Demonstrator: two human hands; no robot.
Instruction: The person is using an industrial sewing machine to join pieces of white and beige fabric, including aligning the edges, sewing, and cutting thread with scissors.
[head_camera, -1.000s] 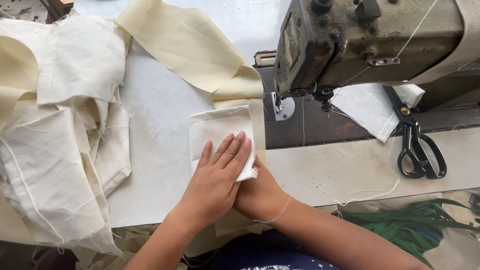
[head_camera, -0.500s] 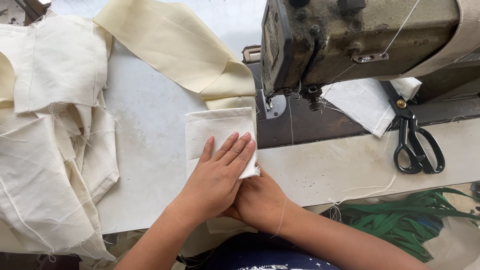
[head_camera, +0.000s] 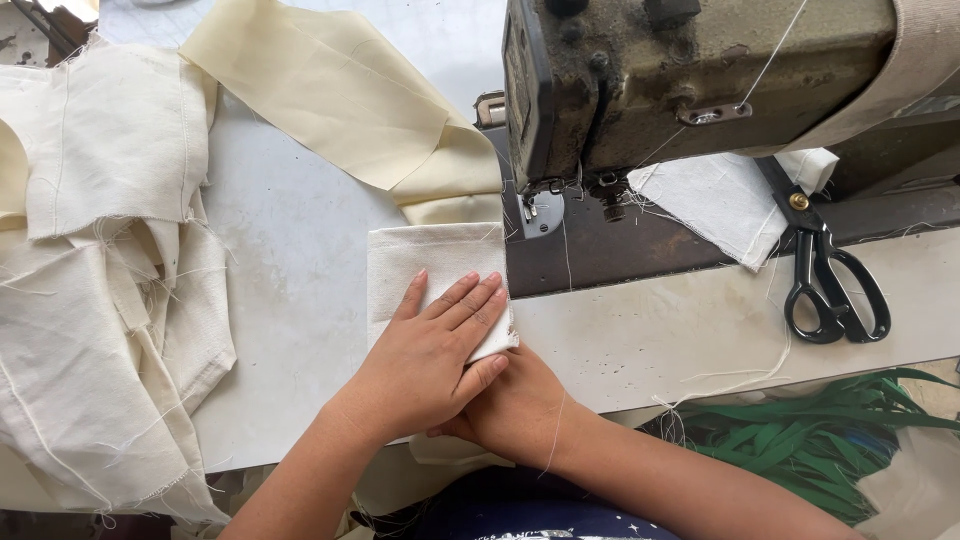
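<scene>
A small folded white cloth piece (head_camera: 432, 262) lies on the pale table just left of the sewing machine's needle and presser foot (head_camera: 530, 208). My left hand (head_camera: 432, 352) lies flat on the cloth's near half, fingers straight and pointing toward the machine. My right hand (head_camera: 512, 408) is tucked under the left hand at the cloth's near right corner. Its fingers are hidden, so I cannot see whether it grips the cloth.
An old grey-green sewing machine (head_camera: 690, 80) fills the upper right. Black scissors (head_camera: 830, 280) and a white cloth scrap (head_camera: 715, 200) lie on its bed. A heap of cream fabric pieces (head_camera: 100, 290) covers the left, a yellow strip (head_camera: 340, 95) runs behind, and green straps (head_camera: 820, 440) hang below the table edge.
The view has shifted slightly, so the machine sits further left in the picture. Both hands stay on the white cloth piece in much the same pose.
</scene>
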